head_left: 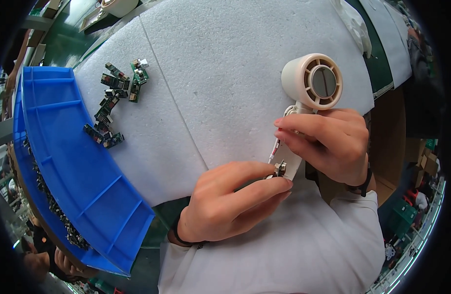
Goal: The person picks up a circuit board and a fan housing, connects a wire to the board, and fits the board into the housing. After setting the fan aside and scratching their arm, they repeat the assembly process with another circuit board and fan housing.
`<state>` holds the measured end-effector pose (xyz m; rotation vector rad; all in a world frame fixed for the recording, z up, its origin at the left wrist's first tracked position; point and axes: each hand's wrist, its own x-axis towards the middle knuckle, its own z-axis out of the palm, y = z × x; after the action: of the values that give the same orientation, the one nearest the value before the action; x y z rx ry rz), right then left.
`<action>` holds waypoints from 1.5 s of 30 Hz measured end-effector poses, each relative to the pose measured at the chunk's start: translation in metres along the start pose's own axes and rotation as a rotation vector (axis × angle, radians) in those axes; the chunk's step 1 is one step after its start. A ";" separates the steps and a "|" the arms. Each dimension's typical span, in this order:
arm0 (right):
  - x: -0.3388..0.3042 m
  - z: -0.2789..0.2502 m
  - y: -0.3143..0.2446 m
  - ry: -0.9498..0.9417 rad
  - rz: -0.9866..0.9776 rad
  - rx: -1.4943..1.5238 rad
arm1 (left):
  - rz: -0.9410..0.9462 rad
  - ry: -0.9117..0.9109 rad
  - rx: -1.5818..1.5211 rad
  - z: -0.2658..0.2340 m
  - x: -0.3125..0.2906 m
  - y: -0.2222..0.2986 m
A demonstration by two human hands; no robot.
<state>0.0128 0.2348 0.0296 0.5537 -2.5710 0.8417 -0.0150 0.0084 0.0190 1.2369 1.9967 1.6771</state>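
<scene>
Our left hand point(232, 198) has a small board point(281, 169) pinched between thumb and index finger, with just the board's thickness between the tips; the other fingers curl in underneath. Our right hand point(335, 142) is at the fan point(312, 82), with thumb and index tips nearly together on the thin wires point(273, 151), and the rest of that hand bent in by the fan's neck. The wires run from the neck down toward the board we've got in the left.

The fan is cream-coloured and lies on the white foam sheet point(225, 63), grille up, with a round grey disc in the middle. Its handle points back toward us, partly hidden by our fingers.

Over on our left, there's a loose scatter of green-and-black spare boards point(107, 110) on the foam, some touching or overlapping. Just beside them sits the blue bin point(63, 117), with a row of dark parts point(58, 208) along its far side. We've got a cardboard box point(389, 147) to our right, and a co-worker's hand point(66, 263) shows at lower left.
</scene>
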 end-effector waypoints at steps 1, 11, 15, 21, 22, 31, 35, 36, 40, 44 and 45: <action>0.001 -0.001 -0.002 0.001 0.001 0.002 | -0.001 0.006 -0.030 0.000 0.000 0.000; 0.006 -0.014 0.000 -0.195 0.095 0.063 | -0.104 0.177 0.085 -0.008 0.013 0.005; 0.006 -0.015 0.004 -0.201 0.039 0.038 | -0.131 0.209 0.140 -0.005 0.018 0.005; 0.007 -0.009 0.001 -0.159 0.083 0.073 | -0.076 0.246 0.139 0.000 0.017 -0.007; 0.007 -0.008 0.001 -0.128 0.108 0.091 | -0.079 0.243 0.141 0.004 0.018 -0.007; 0.004 0.000 -0.006 0.099 0.130 0.090 | -0.154 0.365 -0.057 0.015 0.018 -0.008; 0.003 -0.002 -0.009 0.147 0.169 0.096 | -0.157 0.427 -0.181 0.019 0.020 -0.008; 0.003 -0.001 -0.008 0.159 0.181 0.103 | -0.154 0.434 -0.170 0.019 0.021 -0.008; 0.001 0.004 -0.009 0.175 0.160 0.104 | -0.156 0.445 -0.100 0.022 0.026 -0.004; 0.001 0.007 -0.008 0.188 0.184 0.117 | -0.114 0.441 -0.059 0.024 0.026 -0.008; 0.001 0.007 -0.009 0.189 0.185 0.119 | -0.090 0.439 -0.055 0.024 0.025 -0.010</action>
<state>0.0147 0.2237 0.0284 0.2563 -2.4361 1.0607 -0.0186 0.0436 0.0109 0.7937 2.1820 2.0801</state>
